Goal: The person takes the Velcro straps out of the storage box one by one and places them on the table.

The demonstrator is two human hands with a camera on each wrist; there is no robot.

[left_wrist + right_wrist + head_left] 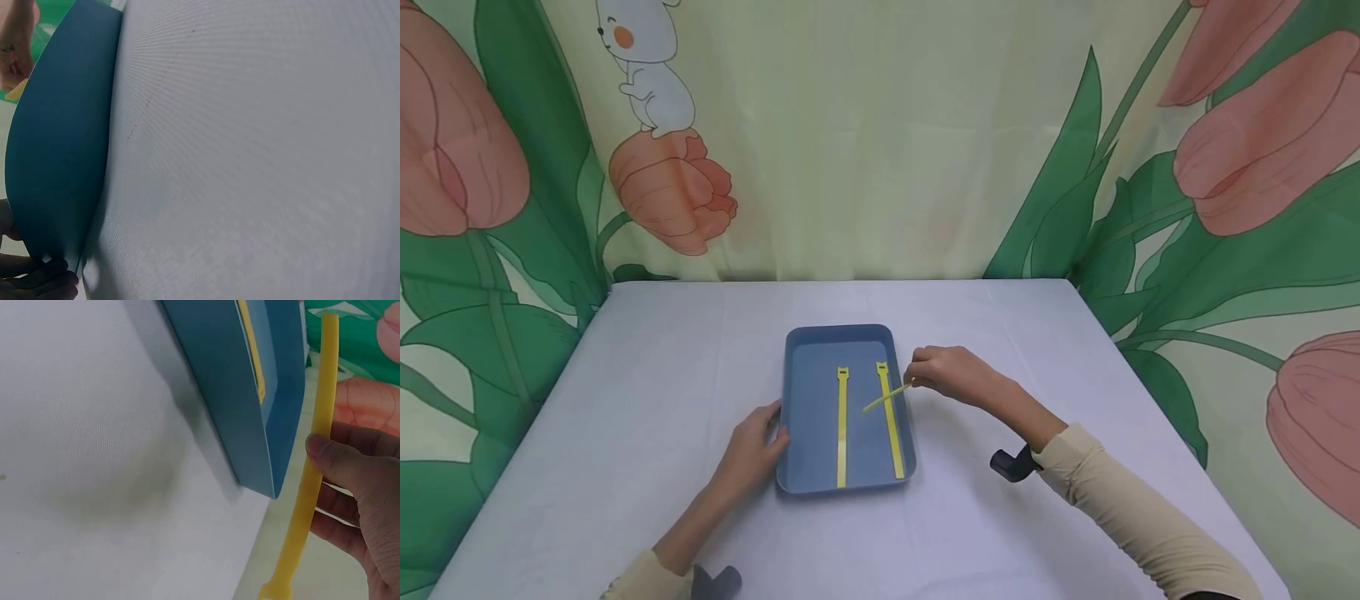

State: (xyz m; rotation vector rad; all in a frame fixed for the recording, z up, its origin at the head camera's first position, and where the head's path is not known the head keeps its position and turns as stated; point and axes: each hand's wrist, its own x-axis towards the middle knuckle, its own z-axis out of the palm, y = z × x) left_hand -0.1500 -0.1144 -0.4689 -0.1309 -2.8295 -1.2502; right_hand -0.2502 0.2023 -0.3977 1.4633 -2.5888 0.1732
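A tulip-printed curtain backs a white-clothed desk, on which rests a shallow blue-grey tray. Two yellow slotted-head straps lie lengthwise inside, apart: the left strap near the middle, the right strap close to the right wall. Good handling, in judgement, calls for a light, flat pinch that leaves the band untwisted, a steadied tray, and enough height to clear the rim and the straps below. The left hand grips the tray's left wall, thumb at the rim, fingers along the outside. The right hand, raised beside the right rim, has its thumb and fingers clamped on a third strap near mid-length, thumb across one face and fingers behind. The plain end projects past the thumb; the broader end lies opposite, cut off by the right wrist view's edge. In the head view, the held strap crosses over the right strap.
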